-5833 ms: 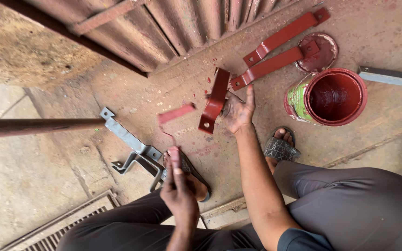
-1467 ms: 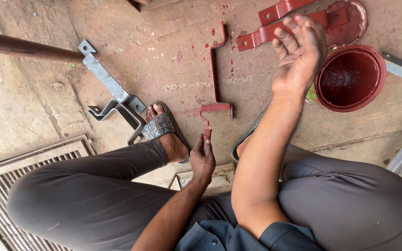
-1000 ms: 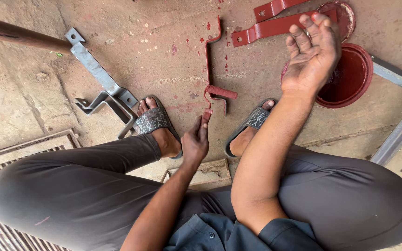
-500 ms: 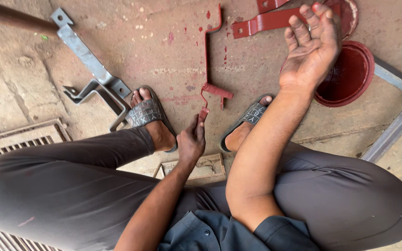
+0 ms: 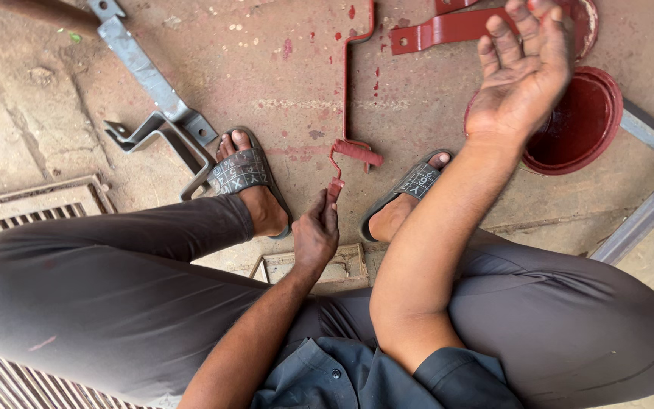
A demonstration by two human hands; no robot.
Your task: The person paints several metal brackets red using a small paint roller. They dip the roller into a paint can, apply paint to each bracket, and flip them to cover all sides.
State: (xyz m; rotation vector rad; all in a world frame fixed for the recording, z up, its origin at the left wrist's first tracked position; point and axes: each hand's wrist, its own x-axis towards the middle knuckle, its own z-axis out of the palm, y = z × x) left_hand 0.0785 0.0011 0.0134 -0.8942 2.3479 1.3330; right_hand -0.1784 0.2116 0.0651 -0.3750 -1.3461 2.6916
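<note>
We look down at a rough concrete floor [image 5: 266,83] blotched with red paint, a metal drain grate [image 5: 32,208] at its left edge, and the person's own knees and sandalled feet filling the lower half. The left hand [image 5: 316,235] sits low between the feet, its fingers closed around the red handle of a small roller [image 5: 353,151], whose short sleeve rests on the floor just ahead of the feet. Touching the roller's sleeve is a long thin bracket [image 5: 346,83], already red along its visible length and running away toward the top edge. The right hand [image 5: 524,79] is lifted above the floor, palm up, fingers loose and spread, holding nothing; it hangs over the near rim of the paint can [image 5: 580,125], which stands open with dark red paint inside. Beyond the hand lies a flat strap [image 5: 448,29], also red. Over on the left, well apart from the roller, a grey bracket [image 5: 153,87] with bent legs shows bare metal and no paint that we can see. We judge the work as partly done: the red pieces look coated on their upper faces, while the grey piece remains, and we cannot tell whether the undersides of any are covered.
</note>
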